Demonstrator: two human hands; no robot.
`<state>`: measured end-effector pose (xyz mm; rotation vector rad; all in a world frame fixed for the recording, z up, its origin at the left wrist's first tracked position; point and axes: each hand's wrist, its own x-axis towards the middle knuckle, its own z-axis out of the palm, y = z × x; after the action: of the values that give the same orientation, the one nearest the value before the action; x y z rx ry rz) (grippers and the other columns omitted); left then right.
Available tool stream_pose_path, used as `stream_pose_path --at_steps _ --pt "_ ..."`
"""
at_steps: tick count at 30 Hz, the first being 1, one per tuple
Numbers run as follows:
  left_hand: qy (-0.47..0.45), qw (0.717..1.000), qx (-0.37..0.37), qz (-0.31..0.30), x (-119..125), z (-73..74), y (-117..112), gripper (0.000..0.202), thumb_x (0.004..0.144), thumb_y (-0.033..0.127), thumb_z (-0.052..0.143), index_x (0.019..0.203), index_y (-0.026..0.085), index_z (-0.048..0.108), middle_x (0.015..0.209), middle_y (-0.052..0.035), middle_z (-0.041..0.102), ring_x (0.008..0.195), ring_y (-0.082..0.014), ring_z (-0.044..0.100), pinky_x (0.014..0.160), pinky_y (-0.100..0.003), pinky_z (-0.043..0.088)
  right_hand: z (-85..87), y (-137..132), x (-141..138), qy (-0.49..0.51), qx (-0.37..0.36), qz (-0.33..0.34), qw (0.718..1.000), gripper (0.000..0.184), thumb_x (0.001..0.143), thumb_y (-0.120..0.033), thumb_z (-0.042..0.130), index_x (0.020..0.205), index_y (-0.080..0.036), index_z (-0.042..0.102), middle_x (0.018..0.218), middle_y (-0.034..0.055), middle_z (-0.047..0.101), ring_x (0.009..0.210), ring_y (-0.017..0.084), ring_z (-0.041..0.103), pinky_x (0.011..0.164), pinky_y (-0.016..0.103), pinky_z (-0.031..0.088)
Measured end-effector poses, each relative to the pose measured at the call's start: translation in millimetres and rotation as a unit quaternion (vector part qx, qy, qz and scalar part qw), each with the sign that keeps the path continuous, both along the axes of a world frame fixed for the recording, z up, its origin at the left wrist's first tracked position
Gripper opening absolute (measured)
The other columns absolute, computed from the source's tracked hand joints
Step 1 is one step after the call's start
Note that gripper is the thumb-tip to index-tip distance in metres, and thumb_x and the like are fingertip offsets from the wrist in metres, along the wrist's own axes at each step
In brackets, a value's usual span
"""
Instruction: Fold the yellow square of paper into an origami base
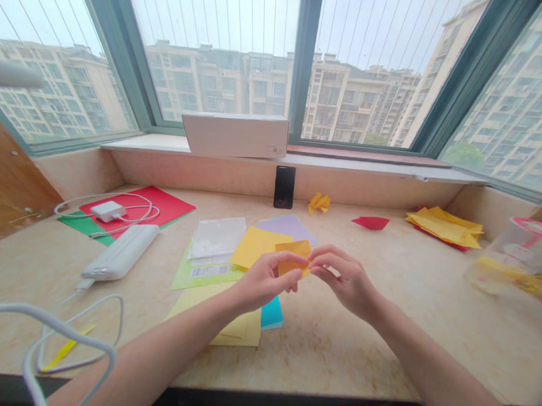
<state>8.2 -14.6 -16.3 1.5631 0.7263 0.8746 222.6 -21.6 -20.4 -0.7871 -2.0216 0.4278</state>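
Home, apartment room: marble-topped bay-window ledge [317,363], dark-green window frames [303,59], beige high-rise residential blocks [344,98] outside, white power bank [120,251] charging nearby.

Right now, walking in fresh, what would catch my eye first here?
The big window onto apartment blocks fills the top of the view. At the centre, the left hand and right hand pinch a small orange paper above a yellow sheet. To the left, a white charger sits on a red sheet.
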Motion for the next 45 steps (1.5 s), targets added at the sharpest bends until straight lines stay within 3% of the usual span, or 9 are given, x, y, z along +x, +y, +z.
stream_pose_path --at_steps 5,12,20,26,34,39,42,45 --pt "-0.067 0.996 -0.039 -0.033 0 2.7 -1 0.043 0.072 0.026 0.082 0.113 0.020 0.068 0.103 -0.0063 0.070 0.087 -0.0178 0.064 0.074 -0.028 0.048 3.6 0 -1 0.075 -0.054 -0.013 0.996 0.017 0.095 -0.036 0.060 0.099 -0.025 0.072 0.103 0.0077 0.070 0.098 0.023 0.067 0.088 0.038 0.055" --pt "-0.068 0.994 -0.091 -0.011 -4 4.5 5 0.040 0.077 0.030 0.079 0.112 0.017 0.065 0.067 0.0026 0.060 0.061 -0.0112 0.055 0.059 -0.024 0.040 3.7 0 -1 0.111 -0.079 -0.012 0.991 0.023 0.098 -0.035 0.055 0.110 -0.028 0.073 0.114 0.0081 0.069 0.107 0.024 0.065 0.094 0.041 0.055" --pt "-0.089 0.989 -0.116 -0.022 -4 5.5 3 0.046 0.071 0.025 0.082 0.110 0.019 0.060 0.087 0.0001 0.064 0.068 -0.0094 0.055 0.060 -0.021 0.036 3.2 2 2 0.073 -0.036 -0.005 0.997 0.018 0.094 -0.027 0.061 0.106 -0.029 0.075 0.110 0.0072 0.069 0.105 0.023 0.065 0.093 0.041 0.054" --pt "-0.073 0.991 -0.100 -0.043 -5 1.5 5 0.039 0.080 0.036 0.076 0.111 0.019 0.060 0.066 0.0052 0.054 0.058 -0.0087 0.048 0.058 -0.022 0.034 3.9 3 4 0.068 -0.038 -0.014 0.997 0.015 0.093 -0.029 0.063 0.101 -0.028 0.076 0.104 0.0069 0.070 0.100 0.023 0.066 0.089 0.039 0.055" --pt "-0.068 0.993 -0.069 -0.061 -6 -2.1 6 0.036 0.084 0.039 0.072 0.111 0.017 0.062 0.070 0.0023 0.058 0.063 -0.0109 0.052 0.062 -0.024 0.037 4.0 2 4 0.047 -0.012 -0.005 0.999 0.013 0.094 -0.030 0.062 0.098 -0.026 0.074 0.102 0.0072 0.068 0.098 0.022 0.066 0.088 0.038 0.054" --pt "-0.079 0.992 -0.040 -0.087 -5 -4.3 4 0.035 0.092 0.045 0.061 0.110 0.015 0.065 0.069 0.0006 0.058 0.064 -0.0118 0.052 0.064 -0.026 0.040 5.3 0 3 0.045 -0.001 -0.008 0.999 0.010 0.094 -0.025 0.060 0.090 -0.023 0.069 0.111 0.0087 0.062 0.102 0.022 0.064 0.092 0.039 0.052" --pt "-0.066 0.995 -0.018 -0.070 -2 -5.2 3 0.033 0.094 0.040 0.060 0.115 0.016 0.064 0.069 0.0000 0.060 0.064 -0.0127 0.055 0.064 -0.027 0.042 6.0 -2 1 0.032 -0.007 -0.023 0.999 0.009 0.092 -0.022 0.061 0.085 -0.021 0.065 0.120 0.0112 0.060 0.110 0.024 0.061 0.096 0.041 0.050" --pt "-0.053 0.997 0.003 -0.051 0 -6.4 1 0.033 0.092 0.035 0.064 0.120 0.019 0.060 0.073 0.0000 0.061 0.066 -0.0132 0.058 0.065 -0.027 0.045 5.0 -2 -2 0.033 -0.017 -0.044 0.998 0.010 0.090 -0.021 0.062 0.080 -0.021 0.064 0.116 0.0111 0.063 0.122 0.027 0.056 0.100 0.042 0.046"
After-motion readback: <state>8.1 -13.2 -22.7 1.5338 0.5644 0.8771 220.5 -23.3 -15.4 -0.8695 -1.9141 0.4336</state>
